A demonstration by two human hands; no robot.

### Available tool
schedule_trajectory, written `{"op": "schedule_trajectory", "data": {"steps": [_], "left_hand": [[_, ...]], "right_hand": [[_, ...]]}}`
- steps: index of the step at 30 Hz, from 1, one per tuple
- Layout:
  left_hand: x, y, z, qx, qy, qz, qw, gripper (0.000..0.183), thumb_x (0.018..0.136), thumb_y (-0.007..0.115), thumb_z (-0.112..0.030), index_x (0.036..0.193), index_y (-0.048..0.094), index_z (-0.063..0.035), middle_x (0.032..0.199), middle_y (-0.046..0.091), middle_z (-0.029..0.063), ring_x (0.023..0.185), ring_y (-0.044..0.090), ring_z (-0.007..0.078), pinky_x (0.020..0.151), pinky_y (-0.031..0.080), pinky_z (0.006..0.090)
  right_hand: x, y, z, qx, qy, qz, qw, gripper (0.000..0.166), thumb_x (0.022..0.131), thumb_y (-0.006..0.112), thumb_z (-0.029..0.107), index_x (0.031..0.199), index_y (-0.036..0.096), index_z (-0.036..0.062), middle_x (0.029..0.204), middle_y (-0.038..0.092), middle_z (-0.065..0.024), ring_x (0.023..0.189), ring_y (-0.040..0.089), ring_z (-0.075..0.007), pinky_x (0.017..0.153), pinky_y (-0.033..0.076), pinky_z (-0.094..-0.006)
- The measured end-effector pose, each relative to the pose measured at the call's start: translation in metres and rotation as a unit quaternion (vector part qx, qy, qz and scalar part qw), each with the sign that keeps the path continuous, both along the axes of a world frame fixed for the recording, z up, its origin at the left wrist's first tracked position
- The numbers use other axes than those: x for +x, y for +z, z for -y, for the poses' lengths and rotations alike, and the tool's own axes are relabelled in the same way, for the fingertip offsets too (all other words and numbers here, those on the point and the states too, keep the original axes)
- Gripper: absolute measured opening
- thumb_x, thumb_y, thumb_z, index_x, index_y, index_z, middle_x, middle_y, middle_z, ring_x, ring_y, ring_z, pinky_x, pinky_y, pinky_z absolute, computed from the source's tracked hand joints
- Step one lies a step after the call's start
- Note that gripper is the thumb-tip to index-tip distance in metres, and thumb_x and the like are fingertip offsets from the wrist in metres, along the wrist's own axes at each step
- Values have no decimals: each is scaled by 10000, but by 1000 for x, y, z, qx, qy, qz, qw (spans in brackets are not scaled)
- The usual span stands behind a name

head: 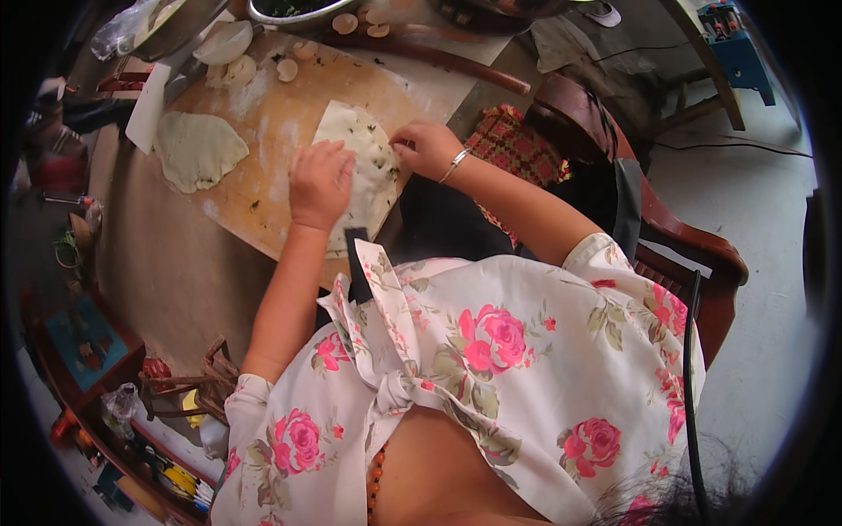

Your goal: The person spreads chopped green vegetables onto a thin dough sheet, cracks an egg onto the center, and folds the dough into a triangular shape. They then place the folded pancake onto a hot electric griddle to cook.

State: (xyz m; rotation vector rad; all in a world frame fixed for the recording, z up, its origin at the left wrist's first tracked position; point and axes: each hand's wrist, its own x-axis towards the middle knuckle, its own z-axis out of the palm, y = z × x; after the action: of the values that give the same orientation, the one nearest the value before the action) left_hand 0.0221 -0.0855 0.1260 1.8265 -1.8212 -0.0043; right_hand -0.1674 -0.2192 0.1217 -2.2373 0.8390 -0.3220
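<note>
A filled sheet of dough (pixel 368 191) lies on the floured wooden board (pixel 270 171), reaching the edge close to my body. Dark green bits show on its surface, and lumps swell under its right half. Along its left side rests my left hand (pixel 320 184), back upward; whether its fingers grip the dough is hidden. My right hand (pixel 427 150), with a silver bangle at the wrist, pinches the dough's upper right edge between thumb and fingers. Another flat, pale dough round (pixel 199 151) lies apart on the board's left.
Cracked eggshells (pixel 287 70) lie at the board's far side, near a bowl of chopped greens (pixel 293 8). A metal basin (pixel 176 29) stands far left. A dark wooden rod (pixel 454 62) crosses behind the board. A wooden chair (pixel 691 230) is at right.
</note>
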Motion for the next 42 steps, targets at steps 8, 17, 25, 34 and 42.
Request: {"op": "schedule_trajectory", "data": {"steps": [8, 17, 25, 34, 42], "left_hand": [[32, 16, 69, 97, -44, -16, 994, 169, 750, 670, -120, 915, 688, -156, 938, 637, 47, 960, 558, 257, 786, 460, 408], [38, 42, 74, 216, -135, -18, 967, 151, 694, 701, -53, 822, 624, -75, 974, 624, 99, 983, 557, 291, 858, 457, 381], [30, 66, 68, 220, -134, -106, 960, 177, 713, 685, -25, 871, 614, -61, 937, 613, 110, 912, 573, 298, 807, 490, 367], [13, 33, 67, 176, -102, -68, 977, 188, 710, 703, -39, 883, 650, -88, 906, 615, 77, 962, 548, 272, 841, 467, 369], [20, 31, 72, 175, -141, -103, 969, 195, 710, 698, -54, 898, 678, -103, 924, 629, 69, 959, 543, 278, 853, 459, 372]], "right_hand": [[42, 21, -15, 29, -42, -158, 986, 196, 782, 614, 269, 813, 629, 76, 846, 643, -122, 813, 619, -313, 727, 491, -404], [42, 37, -35, 65, -75, -155, 983, 185, 798, 600, 283, 870, 631, 115, 943, 620, -115, 853, 619, -310, 748, 494, -408], [36, 34, -35, 148, -102, -65, 982, 240, 786, 628, 272, 911, 601, 69, 856, 649, -149, 818, 626, -333, 725, 489, -416], [28, 44, -42, 73, -122, -175, 974, 221, 821, 612, 277, 937, 574, 93, 803, 651, -160, 783, 628, -352, 700, 487, -446], [23, 42, -43, 60, -106, -171, 978, 204, 838, 593, 273, 911, 564, 84, 789, 648, -163, 771, 623, -366, 688, 484, -457]]}}
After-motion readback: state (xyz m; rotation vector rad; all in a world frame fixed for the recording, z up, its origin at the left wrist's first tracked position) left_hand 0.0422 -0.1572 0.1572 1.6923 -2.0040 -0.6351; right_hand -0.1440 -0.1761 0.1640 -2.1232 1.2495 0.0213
